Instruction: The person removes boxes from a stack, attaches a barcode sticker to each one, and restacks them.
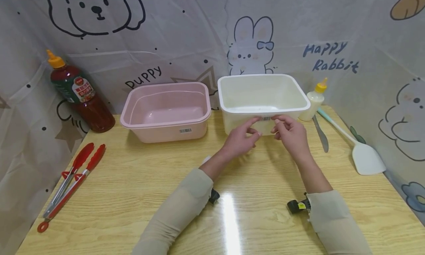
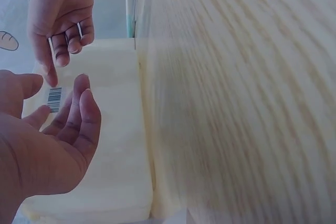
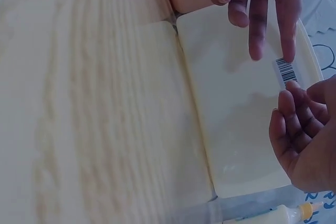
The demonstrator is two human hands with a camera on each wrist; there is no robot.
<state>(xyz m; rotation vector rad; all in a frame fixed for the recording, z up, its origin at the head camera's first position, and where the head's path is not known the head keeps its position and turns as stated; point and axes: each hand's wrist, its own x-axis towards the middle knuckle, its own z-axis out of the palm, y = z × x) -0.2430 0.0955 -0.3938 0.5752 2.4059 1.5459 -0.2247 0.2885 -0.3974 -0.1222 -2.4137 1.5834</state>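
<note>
A white plastic bin [image 1: 232, 123] stands at the back, with a small barcode label [image 1: 265, 119] on its front wall. My left hand [image 1: 240, 138] reaches to the label's left end with the index fingertip; its other fingers bend loosely around nothing. From the other side my right hand [image 1: 293, 137] points its index finger at the label's right end, thumb and remaining fingers loosely bent. In the left wrist view the barcode [image 2: 54, 99] shows between the two index fingertips. The right wrist view has both fingertips right at the barcode's [image 3: 286, 72] ends. Neither hand holds anything.
Left of the white bin sits a pink bin [image 1: 166, 131]. A red sauce bottle [image 1: 83, 92] and red-handled tongs [image 1: 71, 185] are at far left. To the right are a small yellow-capped bottle [image 1: 314, 102], a knife [image 1: 320, 135] and a white spatula [image 1: 366, 159]. A printed cloth [image 1: 186, 33] hangs behind.
</note>
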